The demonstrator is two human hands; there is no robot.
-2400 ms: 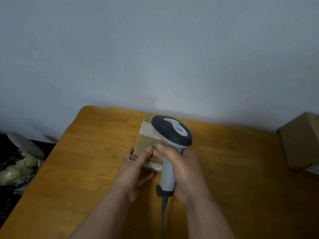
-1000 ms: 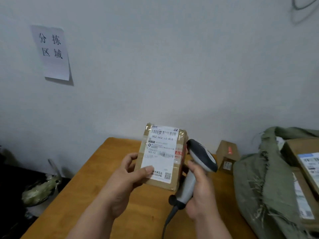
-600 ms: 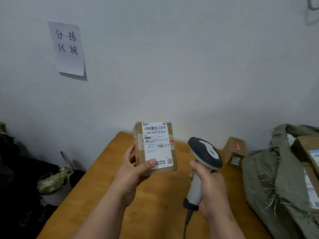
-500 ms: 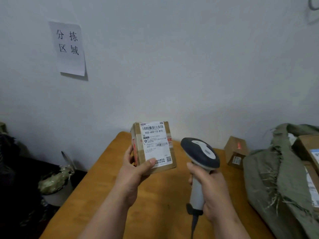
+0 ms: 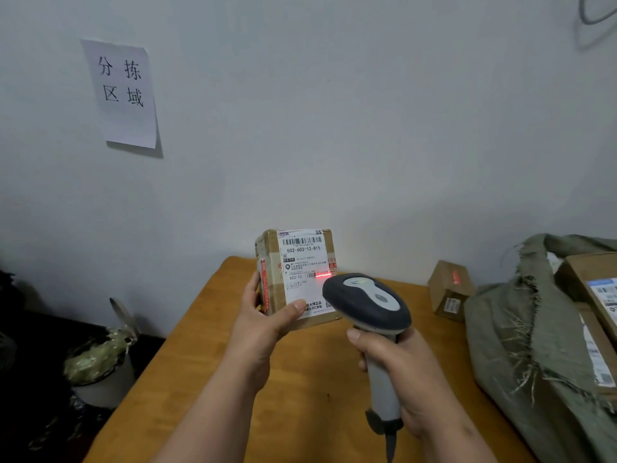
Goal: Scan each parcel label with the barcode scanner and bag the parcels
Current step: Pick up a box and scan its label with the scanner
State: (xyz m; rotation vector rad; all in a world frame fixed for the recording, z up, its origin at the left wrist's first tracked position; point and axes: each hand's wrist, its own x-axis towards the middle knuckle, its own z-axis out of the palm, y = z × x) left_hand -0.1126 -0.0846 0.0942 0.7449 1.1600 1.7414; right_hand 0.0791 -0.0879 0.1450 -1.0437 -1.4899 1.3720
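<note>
Two hands: I see both in the lower middle of the frame, each one busy.
Sign: a paper sheet (image 5: 122,95) with four printed characters is stuck on the wall, upper left.
Bin: a white bucket (image 5: 101,372) stuffed with crumpled wrap sits at lower left, beside the table (image 5: 207,345).
Left hand: my left hand (image 5: 258,324) grips a cardboard box (image 5: 297,279) held upright above the table, thumb on its label (image 5: 302,272), fingers behind.
Label: it faces me; a red line glows across its small lower barcode.
Right hand: my right hand (image 5: 405,369) is wrapped around the handle of the scanner (image 5: 367,307), whose head overlaps the box's lower right corner.
Small box: another parcel (image 5: 449,290) stands at the table's far edge, centre right, with a red spot on it.
Sack: a green woven bag (image 5: 521,329) lies at the right, with labelled cartons (image 5: 597,315) inside.
</note>
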